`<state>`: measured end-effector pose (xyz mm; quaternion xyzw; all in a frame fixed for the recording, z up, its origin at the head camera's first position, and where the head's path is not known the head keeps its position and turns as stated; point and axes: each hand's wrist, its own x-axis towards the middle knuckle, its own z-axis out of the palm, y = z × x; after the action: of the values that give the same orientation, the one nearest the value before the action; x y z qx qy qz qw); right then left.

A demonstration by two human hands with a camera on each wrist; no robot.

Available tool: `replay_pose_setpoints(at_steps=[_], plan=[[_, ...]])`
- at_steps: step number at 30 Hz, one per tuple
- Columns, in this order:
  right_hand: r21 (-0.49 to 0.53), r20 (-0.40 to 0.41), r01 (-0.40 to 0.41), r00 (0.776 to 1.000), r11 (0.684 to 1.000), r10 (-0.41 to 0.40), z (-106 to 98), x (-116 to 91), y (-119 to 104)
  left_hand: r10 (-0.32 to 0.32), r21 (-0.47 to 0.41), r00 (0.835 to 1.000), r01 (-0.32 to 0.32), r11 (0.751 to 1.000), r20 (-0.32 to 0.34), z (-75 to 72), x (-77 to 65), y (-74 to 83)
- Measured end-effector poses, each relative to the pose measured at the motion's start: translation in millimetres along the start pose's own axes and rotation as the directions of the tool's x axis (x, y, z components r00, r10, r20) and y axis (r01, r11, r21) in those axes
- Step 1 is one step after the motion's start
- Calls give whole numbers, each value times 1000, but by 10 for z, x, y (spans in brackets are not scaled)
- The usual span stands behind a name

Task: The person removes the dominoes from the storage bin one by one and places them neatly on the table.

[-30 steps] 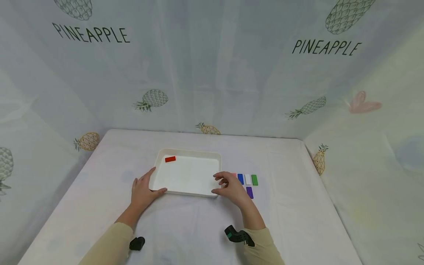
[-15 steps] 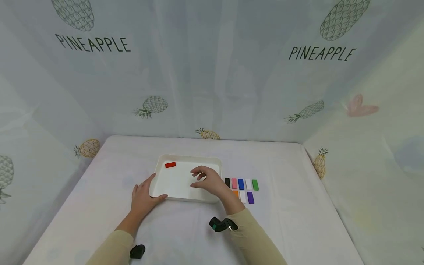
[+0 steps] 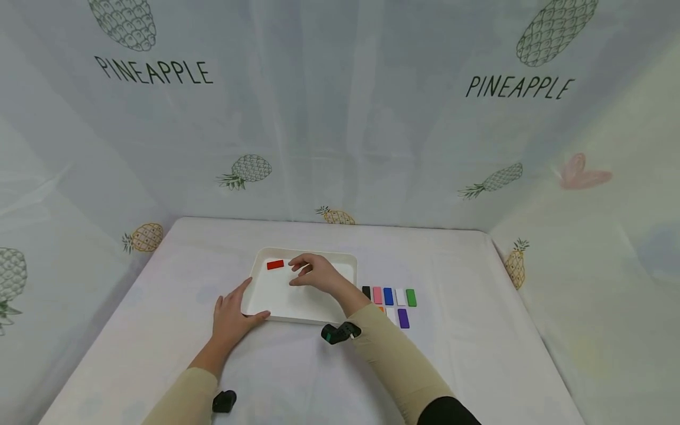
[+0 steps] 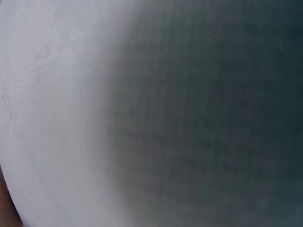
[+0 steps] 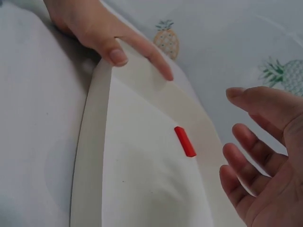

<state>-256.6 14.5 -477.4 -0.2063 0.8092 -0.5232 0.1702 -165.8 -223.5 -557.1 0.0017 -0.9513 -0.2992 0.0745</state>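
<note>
A shallow white tray [image 3: 287, 303] lies on the table with one small red block [image 3: 275, 264] near its back left corner. My left hand [image 3: 229, 313] holds the tray's front left corner, its thumb on the front rim and fingers along the left side. Over the tray's middle hovers my right hand [image 3: 316, 274], just right of the red block. In the right wrist view the fingers of the right hand [image 5: 270, 161] are spread and loosely bent, with nothing between them. A dark blur covers most of the left wrist view.
Right of the tray, small coloured blocks lie in two rows, among them a green one [image 3: 411, 297], a blue one [image 3: 388, 296] and a purple one [image 3: 404, 319]. My right sleeve [image 3: 393, 354] partly covers the front row. Pineapple-print cloth [image 3: 340, 118] hangs behind the table.
My right hand has moved left from the tray's right edge to above its middle, near the red block. More of the coloured blocks show. The left hand keeps its place on the tray.
</note>
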Motion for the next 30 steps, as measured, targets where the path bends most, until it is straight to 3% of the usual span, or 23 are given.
replay_pose_setpoints(at_steps=[12, 23, 30], plan=[[-25, 57, -24, 998, 999, 25, 130, 217, 131, -21, -10, 1000, 21, 1000, 8, 20, 25, -13], [-79, 67, -67, 995, 995, 72, 290, 432, 277, 1, -9, 1000, -2, 1000, -16, 27, 16, -39], [-101, 36, -79, 996, 992, 83, 413, 537, 346, -10, -4, 1000, 10, 1000, 1, 10, 8, -21]])
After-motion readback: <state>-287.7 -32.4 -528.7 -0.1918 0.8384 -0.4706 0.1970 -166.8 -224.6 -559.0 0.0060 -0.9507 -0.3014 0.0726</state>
